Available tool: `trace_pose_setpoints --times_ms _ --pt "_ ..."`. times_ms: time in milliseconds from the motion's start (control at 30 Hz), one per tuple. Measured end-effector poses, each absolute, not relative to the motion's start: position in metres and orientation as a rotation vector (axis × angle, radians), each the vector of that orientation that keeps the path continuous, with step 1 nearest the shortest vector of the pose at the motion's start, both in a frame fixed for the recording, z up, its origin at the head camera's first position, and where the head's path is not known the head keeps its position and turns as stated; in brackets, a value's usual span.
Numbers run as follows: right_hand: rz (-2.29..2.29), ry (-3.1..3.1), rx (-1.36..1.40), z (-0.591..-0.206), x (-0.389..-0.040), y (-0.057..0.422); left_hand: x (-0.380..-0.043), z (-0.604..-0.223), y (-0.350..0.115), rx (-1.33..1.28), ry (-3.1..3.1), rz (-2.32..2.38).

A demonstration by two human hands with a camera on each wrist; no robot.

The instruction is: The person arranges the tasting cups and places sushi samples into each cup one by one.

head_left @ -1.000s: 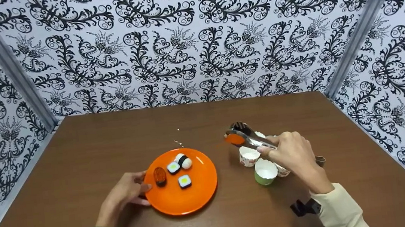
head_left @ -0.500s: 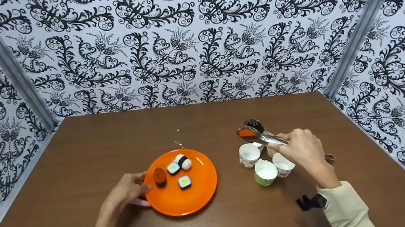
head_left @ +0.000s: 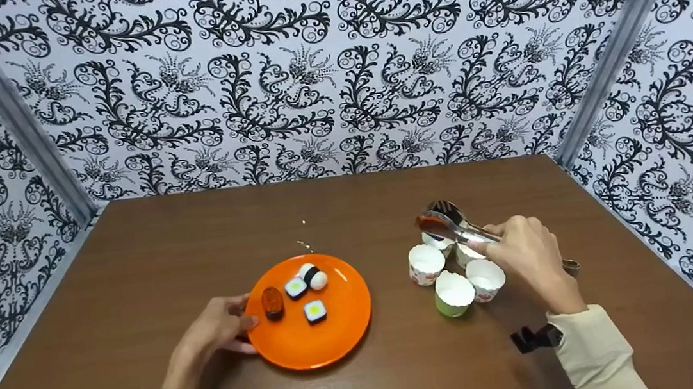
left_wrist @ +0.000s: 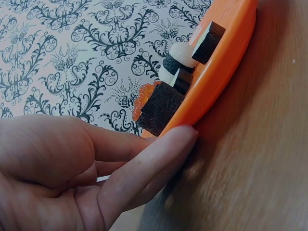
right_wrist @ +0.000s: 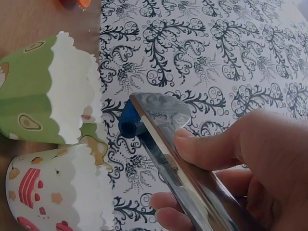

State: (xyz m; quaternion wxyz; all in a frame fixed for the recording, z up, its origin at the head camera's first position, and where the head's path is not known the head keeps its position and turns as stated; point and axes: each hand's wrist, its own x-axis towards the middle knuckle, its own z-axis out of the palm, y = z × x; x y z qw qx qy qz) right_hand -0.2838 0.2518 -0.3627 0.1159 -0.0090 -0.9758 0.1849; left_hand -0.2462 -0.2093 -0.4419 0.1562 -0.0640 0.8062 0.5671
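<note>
My left hand (head_left: 218,329) pinches the left rim of an orange plate (head_left: 342,337). On that plate lie a roe sushi (head_left: 273,303), two square sushi rolls (head_left: 315,312) and a white rice ball with a black band (head_left: 313,276). My right hand (head_left: 525,256) grips metal serving tongs (head_left: 472,234), thumb along the upper arm. Orange shows at the tongs' head over the farthest paper cup (head_left: 432,243). In the right wrist view, a small dark blue piece (right_wrist: 127,124) sits between the tong ends; its kind I cannot tell.
Several paper baking cups stand grouped on the brown table (head_left: 227,226) right of the plate, among them a green cup (head_left: 454,296) in front and a patterned white cup (head_left: 426,266). Patterned walls (head_left: 310,95) enclose the table's back and sides.
My right hand and the tongs have moved rightward, carrying the orange-topped piece from left of the cups to over the farthest cup. My left hand and the plate have stayed put.
</note>
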Motion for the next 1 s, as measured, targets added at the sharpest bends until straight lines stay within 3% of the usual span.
trace_pose_setpoints --times_ms 1000 --pt "0.433 -2.892 -0.033 -0.375 -0.293 0.257 -0.245 -0.441 -0.210 -0.180 2.319 1.605"
